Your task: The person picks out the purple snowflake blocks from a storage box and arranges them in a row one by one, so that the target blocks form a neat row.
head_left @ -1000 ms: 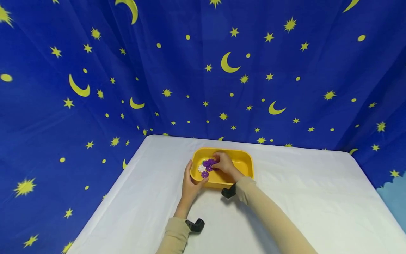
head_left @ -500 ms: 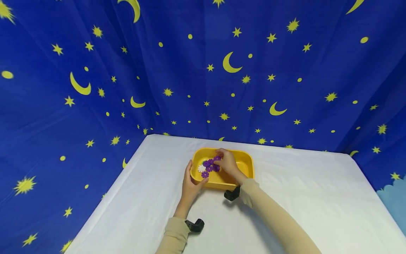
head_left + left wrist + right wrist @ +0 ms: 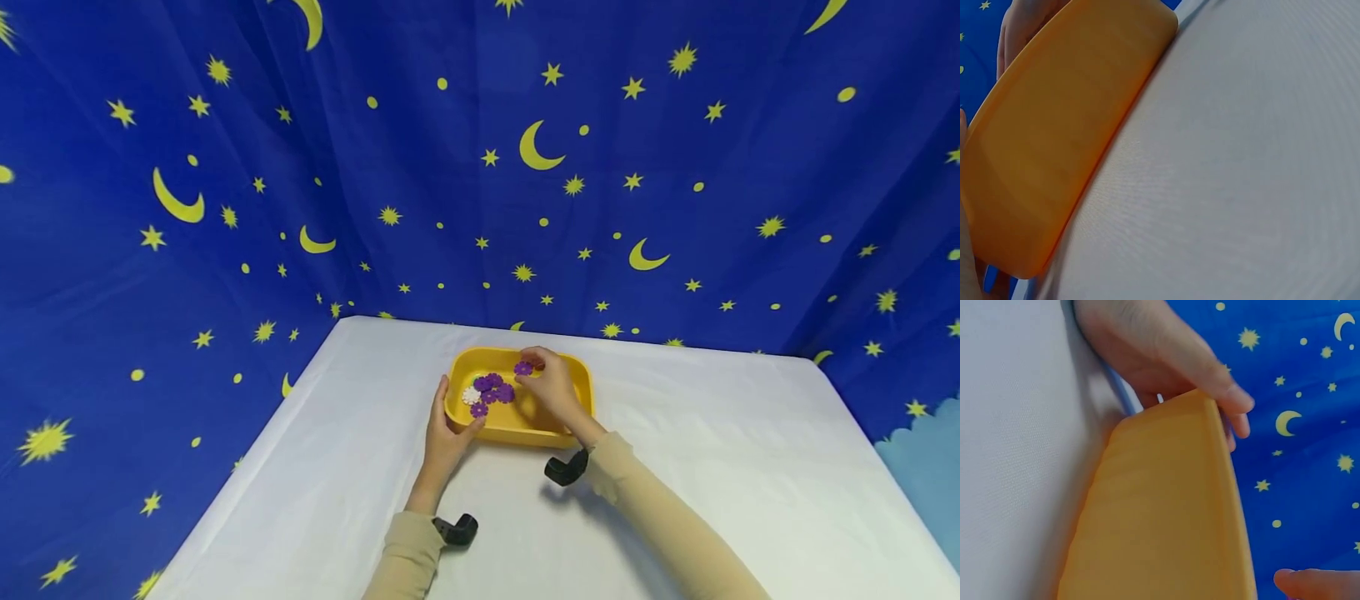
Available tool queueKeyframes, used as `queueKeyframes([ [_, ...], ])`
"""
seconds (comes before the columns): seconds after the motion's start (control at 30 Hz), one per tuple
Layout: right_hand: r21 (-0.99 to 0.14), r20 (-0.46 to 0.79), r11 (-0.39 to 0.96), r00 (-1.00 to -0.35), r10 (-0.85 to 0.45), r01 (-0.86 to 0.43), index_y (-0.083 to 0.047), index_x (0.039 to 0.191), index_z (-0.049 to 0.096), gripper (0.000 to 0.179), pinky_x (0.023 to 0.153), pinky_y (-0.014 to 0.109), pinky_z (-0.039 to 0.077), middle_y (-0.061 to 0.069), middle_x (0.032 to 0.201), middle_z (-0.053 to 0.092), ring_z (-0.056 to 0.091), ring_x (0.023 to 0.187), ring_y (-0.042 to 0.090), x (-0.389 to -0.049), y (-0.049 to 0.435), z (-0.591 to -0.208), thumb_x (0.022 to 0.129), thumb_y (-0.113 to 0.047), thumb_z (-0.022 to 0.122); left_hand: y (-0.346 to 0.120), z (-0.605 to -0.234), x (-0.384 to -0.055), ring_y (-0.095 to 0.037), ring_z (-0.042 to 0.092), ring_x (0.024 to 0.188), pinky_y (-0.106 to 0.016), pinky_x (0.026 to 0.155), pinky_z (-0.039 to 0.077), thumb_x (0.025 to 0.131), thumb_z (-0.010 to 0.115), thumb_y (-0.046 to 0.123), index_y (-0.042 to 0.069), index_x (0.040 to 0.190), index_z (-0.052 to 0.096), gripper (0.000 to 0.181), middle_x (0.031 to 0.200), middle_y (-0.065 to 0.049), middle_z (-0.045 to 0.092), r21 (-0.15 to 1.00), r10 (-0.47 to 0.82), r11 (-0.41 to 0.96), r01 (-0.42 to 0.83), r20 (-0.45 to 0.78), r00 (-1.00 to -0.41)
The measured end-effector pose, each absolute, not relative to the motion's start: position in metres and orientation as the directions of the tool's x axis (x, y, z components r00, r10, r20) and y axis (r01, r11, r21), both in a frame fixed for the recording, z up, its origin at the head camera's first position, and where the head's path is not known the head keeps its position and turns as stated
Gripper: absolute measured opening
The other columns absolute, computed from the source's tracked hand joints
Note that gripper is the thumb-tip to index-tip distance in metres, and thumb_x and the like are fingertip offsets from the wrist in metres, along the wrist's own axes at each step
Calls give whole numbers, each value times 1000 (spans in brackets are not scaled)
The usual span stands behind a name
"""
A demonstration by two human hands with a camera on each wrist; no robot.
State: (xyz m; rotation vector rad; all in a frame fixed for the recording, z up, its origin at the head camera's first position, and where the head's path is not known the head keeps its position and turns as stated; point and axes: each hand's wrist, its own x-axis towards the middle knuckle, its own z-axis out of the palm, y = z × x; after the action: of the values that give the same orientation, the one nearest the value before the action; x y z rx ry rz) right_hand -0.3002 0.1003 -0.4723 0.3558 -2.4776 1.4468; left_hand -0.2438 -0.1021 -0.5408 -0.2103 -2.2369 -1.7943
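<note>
In the head view, a yellow plastic tub [image 3: 517, 435] stands on the table. My left hand [image 3: 444, 442] grips its left end, thumb over the near rim; the right wrist view shows this left hand [image 3: 1166, 353] at the tub's corner. Over the tub, my right hand [image 3: 553, 387] pinches a purple flower-shaped disc [image 3: 522, 367] between thumb and fingertips. Several more purple flower discs [image 3: 490, 396] lie in the tub's left half, beside a white flower disc [image 3: 471, 396]. The tub's outer wall [image 3: 1054, 144] fills much of the left wrist view, hiding the discs.
A white cloth [image 3: 675, 500] covers the table around the tub. Behind and to the left hangs a blue curtain [image 3: 420, 167] with yellow stars and moons. Black wrist cameras sit on both wrists, the right camera [image 3: 566, 468] close to the tub's near side.
My right hand has drawn away to the right from the pile, and a purple flower disc now shows apart in its fingertips. The left hand keeps its grip on the tub.
</note>
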Motion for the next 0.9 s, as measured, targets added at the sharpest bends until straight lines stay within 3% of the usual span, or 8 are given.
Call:
queueKeyframes([
  [0.2,-779,373,514,-924,-80,-359,5,112,63,39,90,45,54,18,105,69,64,96,30,-294,112,-461,76,-3,76,-103,-540,-247,-25,18,148,-46,123,14,81,76,24,22,153,17,93,161,-2,18,939,-60,238,250,271,-961],
  [0.57,-800,409,471,-912,-23,-371,5,108,65,36,86,46,54,20,101,69,63,92,31,-284,139,-461,74,1,76,-105,-543,-248,-24,16,149,-44,124,12,81,75,22,21,153,17,92,161,-2,17,945,-53,221,241,258,-965],
  [0.9,-794,427,493,-903,35,-356,8,108,64,39,83,43,56,21,102,68,63,90,32,-276,160,-460,73,2,77,-103,-541,-246,-29,16,148,-50,122,12,81,75,22,17,153,18,92,161,-6,17,939,-40,220,263,278,-960],
])
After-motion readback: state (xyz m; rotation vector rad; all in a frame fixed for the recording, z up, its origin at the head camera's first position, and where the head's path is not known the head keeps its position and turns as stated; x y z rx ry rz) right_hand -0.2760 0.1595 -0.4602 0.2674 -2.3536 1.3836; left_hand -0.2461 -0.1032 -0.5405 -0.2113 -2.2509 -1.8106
